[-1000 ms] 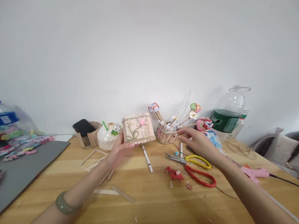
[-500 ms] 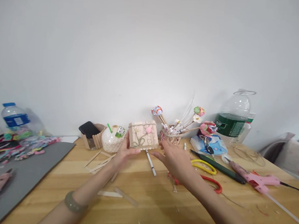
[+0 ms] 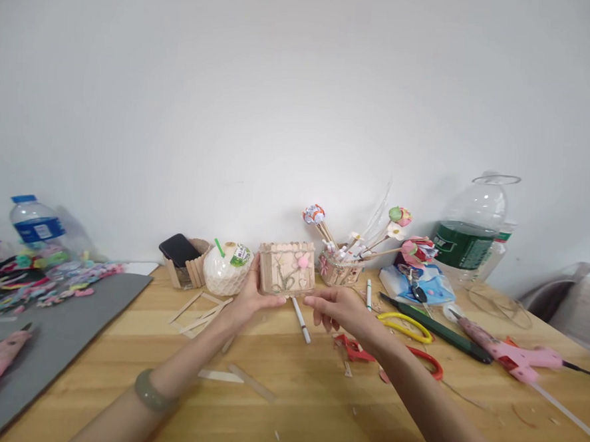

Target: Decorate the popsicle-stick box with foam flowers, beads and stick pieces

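Observation:
My left hand [image 3: 253, 295] grips the left side of a small craft-stick box [image 3: 286, 274], its thumb along the lower edge. The box's front carries twine shapes and pink hearts. My right hand [image 3: 337, 307] is at the box's lower right corner, thumb and index finger together and the other fingers curled. Whether anything is between those fingertips, I cannot tell. A white marker [image 3: 301, 320] lies on the table just under the box. Close by on the right stands a decorated craft-stick holder [image 3: 340, 272] with paper flowers and lollipops.
Left of the box are a wrapped coconut [image 3: 226, 268] and a stick holder with a phone [image 3: 179, 249]. On the right lie yellow-handled scissors [image 3: 408, 327], a green cutter [image 3: 438, 330] and a pink glue gun [image 3: 511, 351]. Loose craft sticks [image 3: 206, 315] lie left. A large bottle [image 3: 466, 238] stands behind.
The box has been turned more upright and sits slightly lower. My right hand has moved down from its right side to the lower corner, thumb and index finger coming together.

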The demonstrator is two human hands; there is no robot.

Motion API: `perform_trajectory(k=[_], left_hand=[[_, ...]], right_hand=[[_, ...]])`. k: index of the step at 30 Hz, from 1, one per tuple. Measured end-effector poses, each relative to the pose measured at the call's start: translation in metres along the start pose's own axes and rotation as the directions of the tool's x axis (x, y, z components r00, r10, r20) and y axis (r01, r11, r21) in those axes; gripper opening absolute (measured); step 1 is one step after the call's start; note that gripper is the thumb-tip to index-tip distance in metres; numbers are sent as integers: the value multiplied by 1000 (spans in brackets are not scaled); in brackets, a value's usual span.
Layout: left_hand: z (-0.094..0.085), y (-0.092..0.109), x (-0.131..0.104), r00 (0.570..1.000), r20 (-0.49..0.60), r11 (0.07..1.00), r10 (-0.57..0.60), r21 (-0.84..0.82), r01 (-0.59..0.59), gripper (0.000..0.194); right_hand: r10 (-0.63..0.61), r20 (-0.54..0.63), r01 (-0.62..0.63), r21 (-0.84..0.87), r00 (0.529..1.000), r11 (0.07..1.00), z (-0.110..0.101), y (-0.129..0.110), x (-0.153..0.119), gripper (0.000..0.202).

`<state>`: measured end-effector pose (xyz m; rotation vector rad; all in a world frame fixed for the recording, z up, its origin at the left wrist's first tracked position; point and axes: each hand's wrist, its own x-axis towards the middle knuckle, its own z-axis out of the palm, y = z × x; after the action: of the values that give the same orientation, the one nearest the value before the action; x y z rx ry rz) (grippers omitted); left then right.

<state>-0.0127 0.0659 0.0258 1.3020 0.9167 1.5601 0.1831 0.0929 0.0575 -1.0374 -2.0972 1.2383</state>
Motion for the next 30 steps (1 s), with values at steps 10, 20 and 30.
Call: perform_trajectory(k=[10, 20, 30], left_hand=[[1, -5, 1, 1000, -17, 1000, 6, -30, -6, 98], [-3, -9, 1, 997, -51, 993, -63, -100, 57, 89], [16, 4, -8, 979, -70, 954, -193, -246, 170, 86]], right_hand=[[-10, -136, 62, 386, 991, 920, 4, 10, 4, 40], [-177, -474, 296, 187, 862, 937, -5, 29, 9, 27], [-574, -462, 506, -275, 676, 817, 11, 26, 6, 12]])
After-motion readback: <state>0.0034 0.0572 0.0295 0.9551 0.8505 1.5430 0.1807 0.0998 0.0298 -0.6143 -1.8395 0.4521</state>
